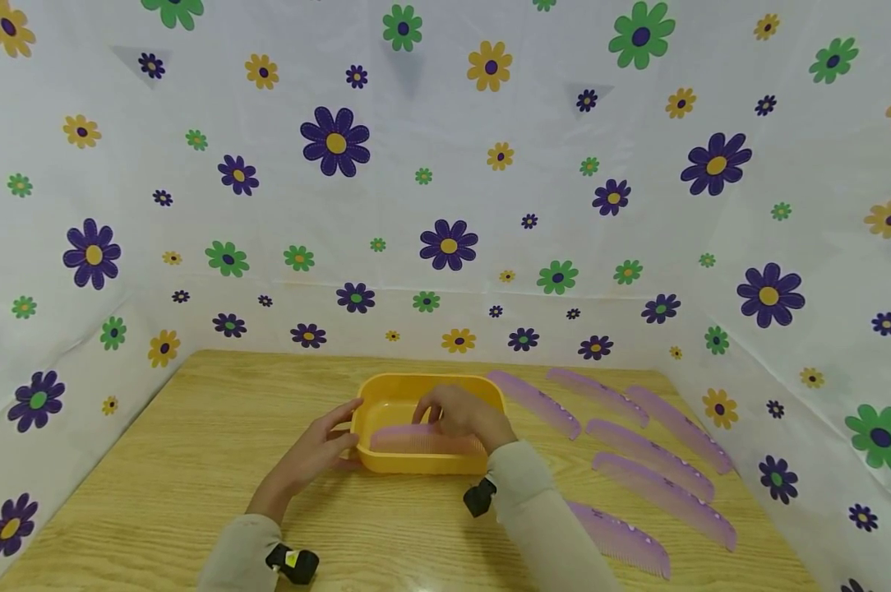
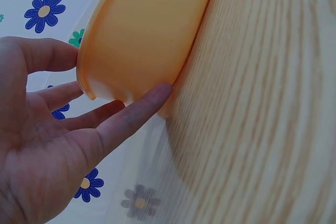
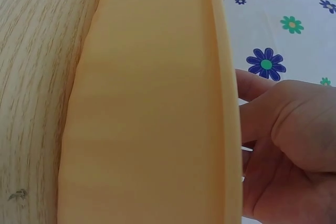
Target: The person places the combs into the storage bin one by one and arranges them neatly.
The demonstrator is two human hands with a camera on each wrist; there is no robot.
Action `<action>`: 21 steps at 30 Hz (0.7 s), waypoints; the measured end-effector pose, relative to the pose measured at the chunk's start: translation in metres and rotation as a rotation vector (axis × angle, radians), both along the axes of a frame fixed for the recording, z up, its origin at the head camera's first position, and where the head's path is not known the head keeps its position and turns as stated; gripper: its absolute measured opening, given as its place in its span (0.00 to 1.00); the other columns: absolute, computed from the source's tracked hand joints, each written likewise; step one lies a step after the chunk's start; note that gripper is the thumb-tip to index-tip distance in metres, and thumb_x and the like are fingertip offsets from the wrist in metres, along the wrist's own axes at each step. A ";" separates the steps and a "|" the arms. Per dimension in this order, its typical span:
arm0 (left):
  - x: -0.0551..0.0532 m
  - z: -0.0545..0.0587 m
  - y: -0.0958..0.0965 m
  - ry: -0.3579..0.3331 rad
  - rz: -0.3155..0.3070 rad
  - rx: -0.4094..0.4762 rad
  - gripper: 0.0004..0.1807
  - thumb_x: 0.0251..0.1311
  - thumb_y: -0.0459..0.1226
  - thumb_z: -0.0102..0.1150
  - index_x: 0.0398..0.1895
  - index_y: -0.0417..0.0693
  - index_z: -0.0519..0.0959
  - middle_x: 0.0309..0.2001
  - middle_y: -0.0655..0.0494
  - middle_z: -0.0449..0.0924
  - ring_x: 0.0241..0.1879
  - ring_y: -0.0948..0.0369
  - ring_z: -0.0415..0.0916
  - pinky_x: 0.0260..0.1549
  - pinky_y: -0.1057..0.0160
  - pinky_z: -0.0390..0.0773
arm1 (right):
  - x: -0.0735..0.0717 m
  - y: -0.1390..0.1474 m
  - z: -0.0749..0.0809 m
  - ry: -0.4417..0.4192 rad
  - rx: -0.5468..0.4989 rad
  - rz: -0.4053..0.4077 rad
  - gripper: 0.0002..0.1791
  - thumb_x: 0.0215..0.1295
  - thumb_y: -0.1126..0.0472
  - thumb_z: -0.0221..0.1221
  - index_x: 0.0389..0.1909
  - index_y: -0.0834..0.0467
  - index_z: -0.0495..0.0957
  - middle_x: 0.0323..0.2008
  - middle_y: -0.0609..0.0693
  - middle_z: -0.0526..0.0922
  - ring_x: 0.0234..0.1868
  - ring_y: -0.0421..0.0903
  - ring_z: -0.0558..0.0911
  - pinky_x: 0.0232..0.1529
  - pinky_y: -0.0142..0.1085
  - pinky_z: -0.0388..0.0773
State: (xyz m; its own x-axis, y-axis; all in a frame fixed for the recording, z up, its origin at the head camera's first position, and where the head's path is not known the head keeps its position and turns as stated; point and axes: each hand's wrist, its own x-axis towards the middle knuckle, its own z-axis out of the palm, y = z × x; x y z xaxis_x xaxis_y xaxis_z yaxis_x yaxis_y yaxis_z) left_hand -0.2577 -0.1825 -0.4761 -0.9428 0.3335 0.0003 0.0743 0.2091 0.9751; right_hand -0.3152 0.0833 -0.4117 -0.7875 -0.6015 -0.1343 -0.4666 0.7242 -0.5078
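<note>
In the head view a yellow plastic tub (image 1: 423,465) stands on the table. A translucent purple comb (image 1: 404,441) lies along its near inner side, teeth towards the near wall. My right hand (image 1: 460,411) reaches down into the tub with bent fingers at the comb's spine and appears to pinch it; the fingertips are partly hidden. Against the tub's left end, my left hand (image 1: 316,446) rests spread fingers on the outside. The left wrist view shows its thumb (image 2: 139,111) low on the wall and its index finger (image 2: 52,55) at the rim.
To the right of the tub, several purple combs lie apart on the table, among them a far one (image 1: 537,403) and a near one (image 1: 623,538). The wooden table (image 1: 194,460) is bordered by white flowered sheeting (image 1: 386,205) at the back and sides.
</note>
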 end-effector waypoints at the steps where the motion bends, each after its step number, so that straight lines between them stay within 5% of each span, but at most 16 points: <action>1: 0.000 0.000 0.000 0.001 -0.001 0.000 0.35 0.74 0.30 0.47 0.82 0.41 0.51 0.76 0.29 0.56 0.67 0.35 0.72 0.51 0.47 0.88 | 0.000 0.000 -0.001 -0.003 -0.005 -0.001 0.28 0.57 0.85 0.53 0.45 0.54 0.88 0.43 0.55 0.87 0.45 0.50 0.82 0.58 0.47 0.85; 21: 0.002 0.002 0.001 -0.005 0.016 -0.016 0.36 0.74 0.32 0.50 0.82 0.44 0.53 0.77 0.32 0.55 0.70 0.33 0.68 0.51 0.47 0.88 | -0.002 -0.003 -0.009 -0.039 -0.014 -0.040 0.28 0.58 0.84 0.54 0.45 0.52 0.89 0.43 0.55 0.87 0.46 0.50 0.81 0.60 0.47 0.84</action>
State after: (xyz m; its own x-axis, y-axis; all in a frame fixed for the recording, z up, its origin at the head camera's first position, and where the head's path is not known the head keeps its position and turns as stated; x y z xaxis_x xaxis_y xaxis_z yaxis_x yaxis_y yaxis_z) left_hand -0.2558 -0.1812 -0.4745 -0.9480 0.3183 -0.0099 0.0656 0.2256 0.9720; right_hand -0.3173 0.0801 -0.4206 -0.8050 -0.5721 -0.1572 -0.4173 0.7343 -0.5354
